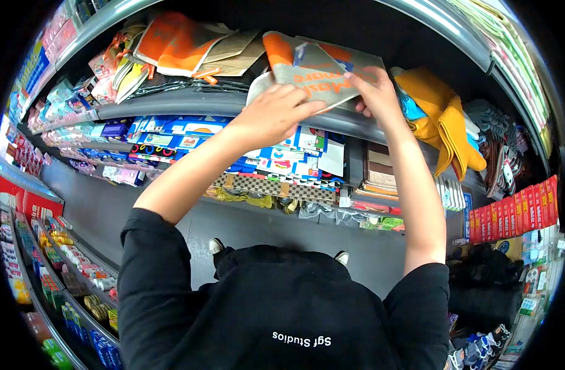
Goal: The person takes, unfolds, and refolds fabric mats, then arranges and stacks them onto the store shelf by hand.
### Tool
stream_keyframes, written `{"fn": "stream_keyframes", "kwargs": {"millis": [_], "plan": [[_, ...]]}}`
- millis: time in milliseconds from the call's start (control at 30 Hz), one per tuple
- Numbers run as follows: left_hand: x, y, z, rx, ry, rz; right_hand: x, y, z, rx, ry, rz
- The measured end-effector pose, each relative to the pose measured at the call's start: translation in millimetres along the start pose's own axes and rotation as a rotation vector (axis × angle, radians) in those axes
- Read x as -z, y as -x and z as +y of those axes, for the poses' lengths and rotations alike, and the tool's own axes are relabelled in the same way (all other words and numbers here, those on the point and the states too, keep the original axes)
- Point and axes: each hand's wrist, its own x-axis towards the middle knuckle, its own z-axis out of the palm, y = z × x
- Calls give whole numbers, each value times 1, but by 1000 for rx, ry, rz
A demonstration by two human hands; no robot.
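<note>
A folded beige bag (322, 80) with orange lettering lies at the front of the upper shelf, partly raised over its edge. At its near left side, my left hand (276, 117) has its fingers bent onto the bag and its thumb along the lower edge. My right hand (376, 92) pinches the bag's right side between thumb and fingers. Behind and to the left, a similar orange-and-beige bag (178, 43) lies flat on a pile. What lies directly under the held bag is partly hidden by my hands.
A yellow cloth (439, 117) hangs over the shelf front (184, 105) on the right. Blue-and-white packages (184, 132) fill the shelf below. Red packets (516, 209) hang at the far right. Another stocked shelf (67, 271) stands left, with grey floor (104, 197) between.
</note>
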Motion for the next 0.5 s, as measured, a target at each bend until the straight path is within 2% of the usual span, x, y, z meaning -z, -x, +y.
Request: {"fn": "stream_keyframes", "kwargs": {"millis": [67, 133, 167, 333, 400, 433, 467, 500], "plan": [[6, 9, -4, 8, -99, 6, 4, -2, 2, -7, 64, -68], [14, 18, -10, 84, -243, 46, 6, -6, 6, 20, -15, -162], [17, 21, -13, 141, -213, 46, 11, -15, 10, 36, -27, -195], [23, 36, -21, 223, -138, 129, 52, -9, -2, 323, -227, 132], [24, 38, -20, 220, -53, 173, 77, -8, 15, 430, -283, 188], [21, 39, -22, 178, -15, 221, 89, -3, 22, 349, -357, 176], [21, 38, -21, 183, -12, 223, 103, 2, 30, 210, -395, 46], [22, 36, -17, 345, 140, 153, 106, 12, 27, 86, -365, -15]]}}
